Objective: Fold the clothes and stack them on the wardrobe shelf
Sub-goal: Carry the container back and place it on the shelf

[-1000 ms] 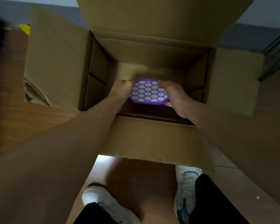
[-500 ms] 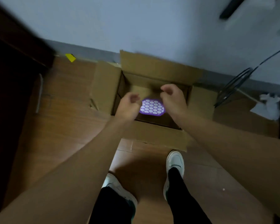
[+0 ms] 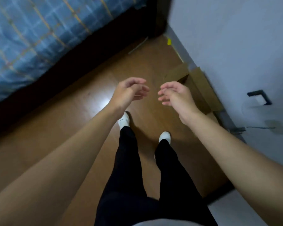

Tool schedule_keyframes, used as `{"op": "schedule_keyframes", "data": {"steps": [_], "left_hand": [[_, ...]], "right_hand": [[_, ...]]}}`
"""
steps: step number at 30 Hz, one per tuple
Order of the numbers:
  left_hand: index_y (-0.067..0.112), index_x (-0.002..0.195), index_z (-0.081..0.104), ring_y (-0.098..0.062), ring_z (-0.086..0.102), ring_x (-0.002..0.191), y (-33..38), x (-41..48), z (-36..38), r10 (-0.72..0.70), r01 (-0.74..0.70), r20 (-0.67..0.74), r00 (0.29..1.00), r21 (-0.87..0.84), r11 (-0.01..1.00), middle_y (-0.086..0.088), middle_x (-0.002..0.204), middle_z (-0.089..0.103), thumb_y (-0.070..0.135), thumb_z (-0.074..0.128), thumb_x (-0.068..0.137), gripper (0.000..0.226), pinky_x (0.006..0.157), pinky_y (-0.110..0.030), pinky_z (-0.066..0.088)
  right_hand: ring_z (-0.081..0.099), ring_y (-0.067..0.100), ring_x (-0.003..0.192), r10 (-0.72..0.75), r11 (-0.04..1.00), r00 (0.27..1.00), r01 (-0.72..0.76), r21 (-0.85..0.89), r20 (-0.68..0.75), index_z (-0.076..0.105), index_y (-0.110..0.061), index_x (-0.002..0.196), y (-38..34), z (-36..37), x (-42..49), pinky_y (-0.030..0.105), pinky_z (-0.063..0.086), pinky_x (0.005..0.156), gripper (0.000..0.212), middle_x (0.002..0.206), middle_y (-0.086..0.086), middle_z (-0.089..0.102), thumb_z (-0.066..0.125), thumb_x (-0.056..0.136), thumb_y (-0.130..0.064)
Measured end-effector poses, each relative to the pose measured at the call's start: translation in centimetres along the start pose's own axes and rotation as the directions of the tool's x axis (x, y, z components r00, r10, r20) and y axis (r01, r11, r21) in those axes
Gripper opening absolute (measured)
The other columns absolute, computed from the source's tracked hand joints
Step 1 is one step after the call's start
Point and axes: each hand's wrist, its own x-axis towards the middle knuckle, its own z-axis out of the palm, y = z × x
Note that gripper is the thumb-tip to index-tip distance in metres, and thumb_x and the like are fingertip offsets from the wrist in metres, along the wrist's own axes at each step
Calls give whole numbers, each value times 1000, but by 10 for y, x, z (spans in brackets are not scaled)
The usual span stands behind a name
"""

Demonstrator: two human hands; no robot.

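My left hand and right hand, both empty with fingers loosely curled, hang apart above the floor; box by the wall, bed left; no clothes visible

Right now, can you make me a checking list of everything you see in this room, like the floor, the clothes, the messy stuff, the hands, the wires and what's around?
Surface: brown wooden floor, with a bright glare patch near the left hand.
Job's things: nothing seen; no clothes or wardrobe shelf in view.
Clutter: open cardboard box against the wall; small yellow scrap by the skirting.
Hands: left hand and right hand both raised, fingers loosely curled, holding nothing.
Cables: a thin dark cable low along the wall, blurred.
Surroundings: bed with blue checked cover on the left; pale wall on the right.
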Motion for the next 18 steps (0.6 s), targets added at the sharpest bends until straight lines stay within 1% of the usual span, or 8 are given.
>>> {"op": "schedule_keyframes", "data": {"steps": [3,6,9,11,13,16,18], "left_hand": [[11,107,67,-20,73,84,-21,-78,-23,-51,30,-121,991,-174,984,-2,90,76,5,51,94,22,74,-25,56],[5,114,66,-21,72,84,-65,-157,-46,-166,58,-264,950,-373,926,-6,92,76,1,51,94,25,77,-29,58],[3,111,66,-21,70,82,-119,-226,-60,-302,26,-399,866,-567,823,-9,91,76,-1,51,92,25,83,-35,56],[5,106,67,-19,69,78,-156,-267,-67,-394,-37,-471,789,-677,735,-9,90,76,-2,50,91,24,78,-32,57],[8,103,68,-18,70,75,-189,-303,-73,-465,-82,-497,733,-743,665,-9,91,77,0,50,91,24,72,-28,56],[12,102,70,-20,71,78,-236,-347,-81,-539,-114,-481,691,-810,576,-10,94,77,5,53,90,22,73,-31,56],[13,101,71,-18,72,79,-261,-373,-91,-582,-143,-485,653,-833,534,-9,94,78,6,54,91,21,72,-29,57]], "right_hand": [[68,10,72,17,986,979,17,-167,202,66,-19,91,-14,38,-50,25,56,68,17,84,-1,73,55,93,-6],[66,11,71,31,951,934,82,-297,357,65,-17,92,-18,81,-94,23,53,66,18,85,2,72,53,93,-4],[64,8,66,56,907,875,158,-391,482,65,-11,95,-17,129,-136,20,51,62,17,83,1,71,51,93,-1],[63,11,65,93,872,821,206,-444,563,64,-8,97,-16,164,-166,21,51,62,17,83,2,70,49,94,0],[63,14,68,136,828,755,268,-492,641,64,-7,98,-13,201,-197,21,50,62,17,86,5,69,49,95,1],[62,14,68,202,750,657,373,-547,726,63,-1,105,-8,253,-239,18,50,62,18,87,6,68,47,96,1],[61,15,68,245,690,600,445,-571,762,63,2,108,-3,285,-263,21,50,64,19,87,6,68,48,96,1]]}}
